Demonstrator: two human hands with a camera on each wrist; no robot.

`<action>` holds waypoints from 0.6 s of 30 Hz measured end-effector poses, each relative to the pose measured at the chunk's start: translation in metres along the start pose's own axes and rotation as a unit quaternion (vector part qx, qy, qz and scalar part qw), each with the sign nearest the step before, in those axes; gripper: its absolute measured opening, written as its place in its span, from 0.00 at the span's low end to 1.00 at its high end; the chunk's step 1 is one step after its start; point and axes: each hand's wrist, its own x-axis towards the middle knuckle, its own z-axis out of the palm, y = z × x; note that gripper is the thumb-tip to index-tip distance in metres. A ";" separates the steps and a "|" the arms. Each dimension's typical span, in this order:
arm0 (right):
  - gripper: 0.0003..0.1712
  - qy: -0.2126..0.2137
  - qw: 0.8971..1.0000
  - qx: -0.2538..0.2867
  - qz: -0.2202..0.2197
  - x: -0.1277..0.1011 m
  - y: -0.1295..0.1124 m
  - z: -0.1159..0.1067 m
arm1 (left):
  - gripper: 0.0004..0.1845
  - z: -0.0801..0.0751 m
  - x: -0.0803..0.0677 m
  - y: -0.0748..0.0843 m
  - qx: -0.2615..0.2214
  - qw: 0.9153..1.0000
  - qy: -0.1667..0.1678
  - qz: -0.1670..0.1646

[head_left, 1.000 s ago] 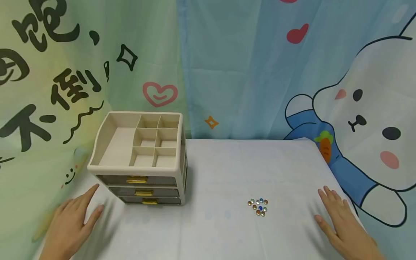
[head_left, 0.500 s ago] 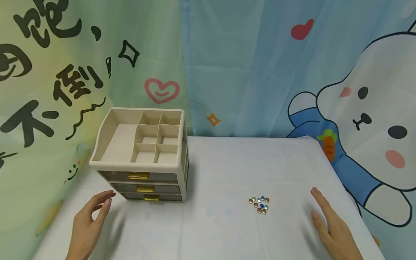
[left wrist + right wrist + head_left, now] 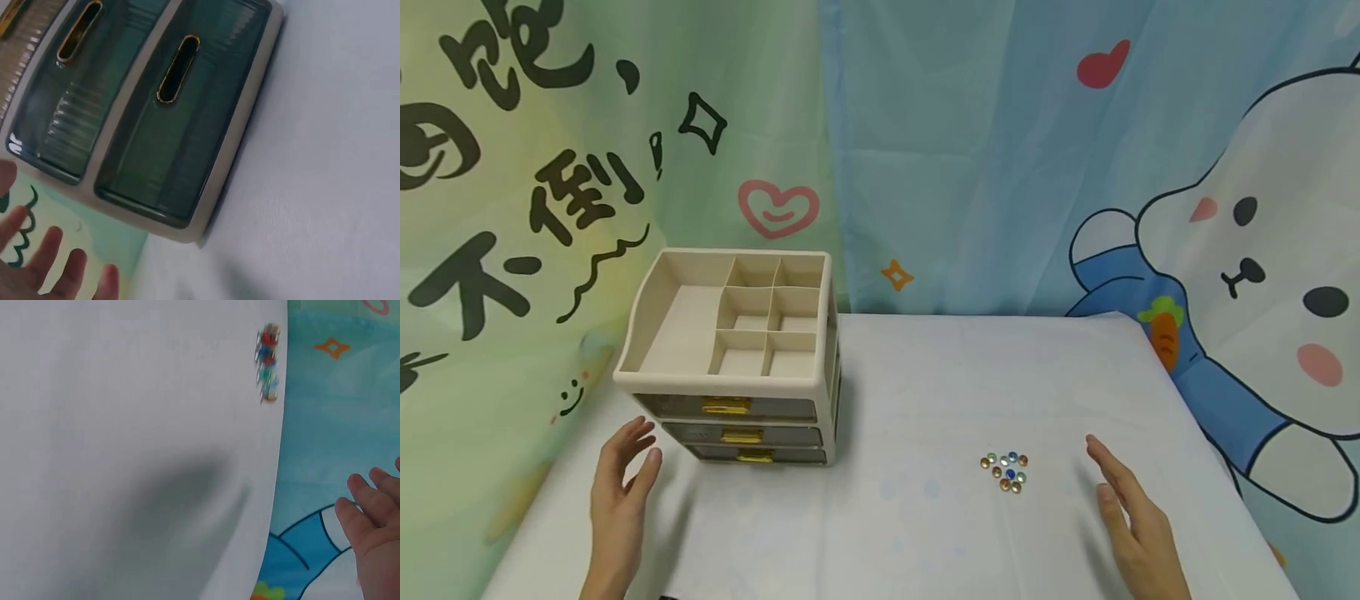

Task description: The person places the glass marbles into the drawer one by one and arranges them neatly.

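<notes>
A beige drawer organiser (image 3: 730, 354) with a divided top tray and three grey drawers with gold handles (image 3: 177, 69) stands at the left of the white table (image 3: 925, 517). My left hand (image 3: 621, 492) hovers open just left of its lowest drawer, fingers spread (image 3: 50, 265), holding nothing. A small cluster of coloured glass beads (image 3: 1006, 472) lies on the cloth right of centre; it shows blurred as beads (image 3: 267, 362) in the right wrist view. My right hand (image 3: 1131, 525) is raised edge-on to the right of the beads, fingers (image 3: 372, 506) straight, empty.
Cartoon cloth backdrops hang behind and to both sides: green with black lettering (image 3: 535, 167) at left, blue with a white rabbit (image 3: 1262, 275) at right. The table's right edge (image 3: 1217, 467) runs close beside my right hand.
Both hands have lifted off the table and moved inward: the left toward the organiser's drawers, the right toward the beads. The camera has shifted slightly.
</notes>
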 end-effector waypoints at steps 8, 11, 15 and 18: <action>0.30 -0.001 0.999 0.040 -0.021 0.003 -0.017 0.024 | 0.25 0.013 0.010 -0.010 -0.073 0.997 -0.037 -0.017; 0.29 -0.012 0.998 0.058 -0.020 0.005 -0.021 0.032 | 0.22 0.018 0.012 -0.012 -0.106 0.993 -0.035 -0.022; 0.27 -0.020 0.996 0.083 -0.022 0.005 -0.027 0.040 | 0.20 0.021 0.014 -0.014 -0.141 0.989 -0.032 -0.031; 0.27 -0.027 0.993 0.112 -0.035 0.004 -0.031 0.046 | 0.20 0.023 0.015 -0.015 -0.155 0.987 -0.029 -0.031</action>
